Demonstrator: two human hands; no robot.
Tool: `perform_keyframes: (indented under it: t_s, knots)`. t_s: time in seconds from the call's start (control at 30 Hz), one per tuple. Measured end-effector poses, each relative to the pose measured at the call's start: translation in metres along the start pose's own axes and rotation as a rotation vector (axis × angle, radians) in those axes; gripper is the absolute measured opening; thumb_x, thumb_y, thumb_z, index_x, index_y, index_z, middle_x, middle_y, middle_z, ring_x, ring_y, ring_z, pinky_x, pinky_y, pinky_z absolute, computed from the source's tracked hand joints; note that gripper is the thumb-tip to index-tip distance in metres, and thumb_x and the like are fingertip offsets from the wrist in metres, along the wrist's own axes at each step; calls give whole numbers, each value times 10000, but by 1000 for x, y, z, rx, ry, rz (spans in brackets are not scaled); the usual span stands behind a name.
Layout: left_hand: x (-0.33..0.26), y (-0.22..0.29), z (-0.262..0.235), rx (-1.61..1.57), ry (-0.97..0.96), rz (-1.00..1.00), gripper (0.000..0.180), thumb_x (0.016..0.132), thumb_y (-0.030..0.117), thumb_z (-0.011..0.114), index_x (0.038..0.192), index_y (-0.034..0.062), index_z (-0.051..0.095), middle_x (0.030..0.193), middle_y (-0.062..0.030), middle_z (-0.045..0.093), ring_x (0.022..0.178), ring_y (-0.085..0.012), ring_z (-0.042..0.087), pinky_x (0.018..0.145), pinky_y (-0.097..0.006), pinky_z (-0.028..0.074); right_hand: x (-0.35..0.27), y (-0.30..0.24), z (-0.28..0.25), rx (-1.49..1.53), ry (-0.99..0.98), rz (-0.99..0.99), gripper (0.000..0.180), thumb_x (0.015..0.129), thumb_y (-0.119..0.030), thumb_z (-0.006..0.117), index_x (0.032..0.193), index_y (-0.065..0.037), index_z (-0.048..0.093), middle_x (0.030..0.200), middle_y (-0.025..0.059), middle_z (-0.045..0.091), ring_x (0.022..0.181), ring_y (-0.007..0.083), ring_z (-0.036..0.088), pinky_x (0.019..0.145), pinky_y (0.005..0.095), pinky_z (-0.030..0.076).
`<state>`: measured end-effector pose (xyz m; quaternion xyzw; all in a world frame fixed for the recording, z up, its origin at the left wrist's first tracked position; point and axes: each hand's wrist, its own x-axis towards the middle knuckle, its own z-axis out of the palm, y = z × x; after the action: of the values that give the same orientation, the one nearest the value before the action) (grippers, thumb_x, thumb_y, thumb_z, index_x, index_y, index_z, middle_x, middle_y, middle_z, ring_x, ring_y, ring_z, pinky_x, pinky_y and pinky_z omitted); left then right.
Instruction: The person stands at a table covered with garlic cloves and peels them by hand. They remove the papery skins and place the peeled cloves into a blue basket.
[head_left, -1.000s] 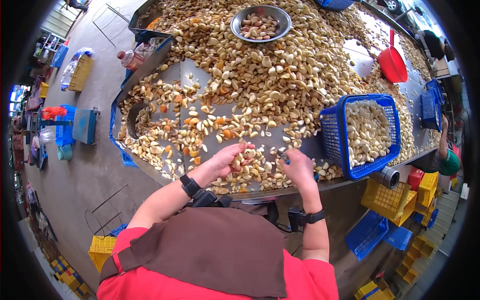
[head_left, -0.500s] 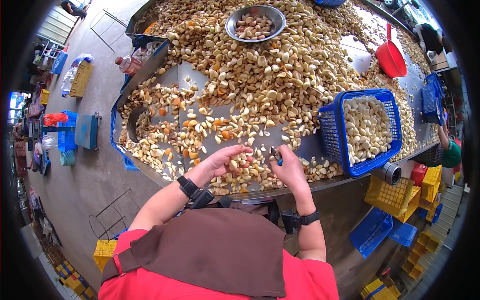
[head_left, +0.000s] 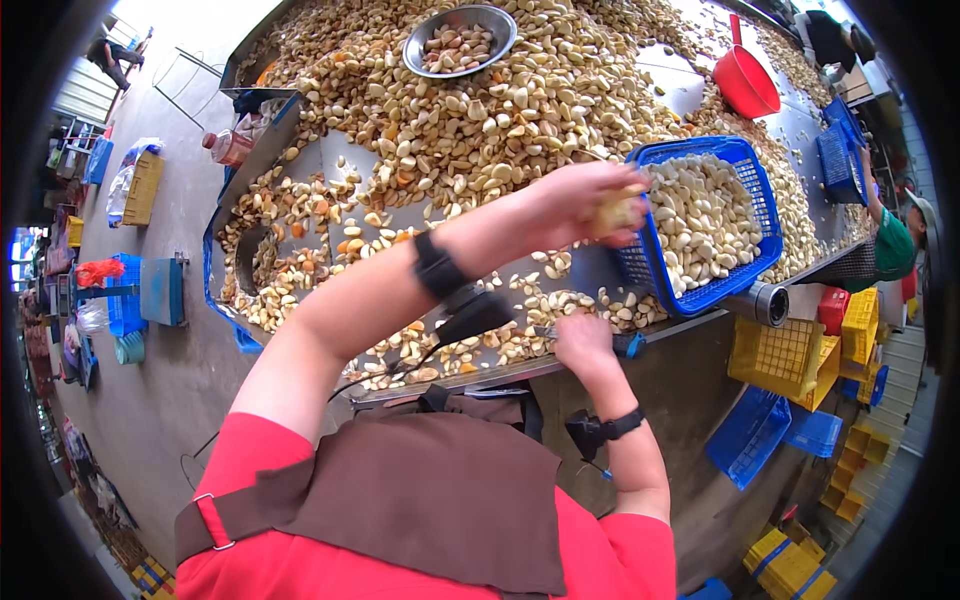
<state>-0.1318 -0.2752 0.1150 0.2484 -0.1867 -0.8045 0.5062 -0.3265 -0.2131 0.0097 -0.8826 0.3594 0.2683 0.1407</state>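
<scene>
My left hand (head_left: pixel 608 205), somewhat blurred, is curled around several pale pieces that look like garlic cloves, at the left rim of a blue plastic basket (head_left: pixel 648 250). Similar peeled cloves (head_left: pixel 708 225) fill much of that basket. Near the table's front edge, my right hand (head_left: pixel 583 338) is closed around a small knife with a dark and blue handle (head_left: pixel 630 345); its blade points left, low over loose cloves. A large heap of cloves (head_left: pixel 470 140), cream with some brown and orange ones, spreads over the metal table (head_left: pixel 400 205). My left forearm hides part of it.
A metal bowl (head_left: pixel 410 55) of cloves sits on the heap, and a red scoop (head_left: pixel 747 85) lies farther right. A metal tube (head_left: pixel 768 303) juts out beside the basket. Yellow crates (head_left: pixel 775 355) stand right of the table. Another person in green (head_left: pixel 890 245) is at far right.
My left hand has swung right and away from me, from over the loose cloves to the basket's rim, carrying cloves. My right hand has dropped slightly toward the table edge, still gripping the knife.
</scene>
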Motion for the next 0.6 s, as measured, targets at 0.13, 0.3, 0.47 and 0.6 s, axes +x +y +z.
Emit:
perform_keyframes:
  t_s: [0.13,0.3,0.47,0.6]
  knots:
    - [67,4,42,88,71,-42,287,931,233,539,1164,64,542,1125,-60,549,1071,-177,524,905,-386,462,10,2,11,38,62,73,167,693,-179,662,799,-58,707,870,152,680,840,305,671,733,396,542]
    - [78,-3,29,307,243,35,312,840,125,580,1140,71,513,1033,-66,516,995,-240,518,901,-424,426,12,-5,10,27,16,55,178,712,-138,619,837,-46,706,921,151,681,859,298,672,738,388,543]
    - [55,-5,20,248,176,144,351,869,-29,410,1198,30,518,976,-39,544,893,-142,567,768,-338,521,9,-8,2,5,-5,63,177,733,-124,595,847,-47,707,934,144,683,871,291,671,732,390,545]
    - [22,1,-14,383,340,127,293,883,2,487,1169,-26,544,987,-108,647,816,-144,650,679,-244,547,14,-6,5,24,25,-11,171,717,-119,589,817,-52,711,867,161,686,827,309,675,713,401,545]
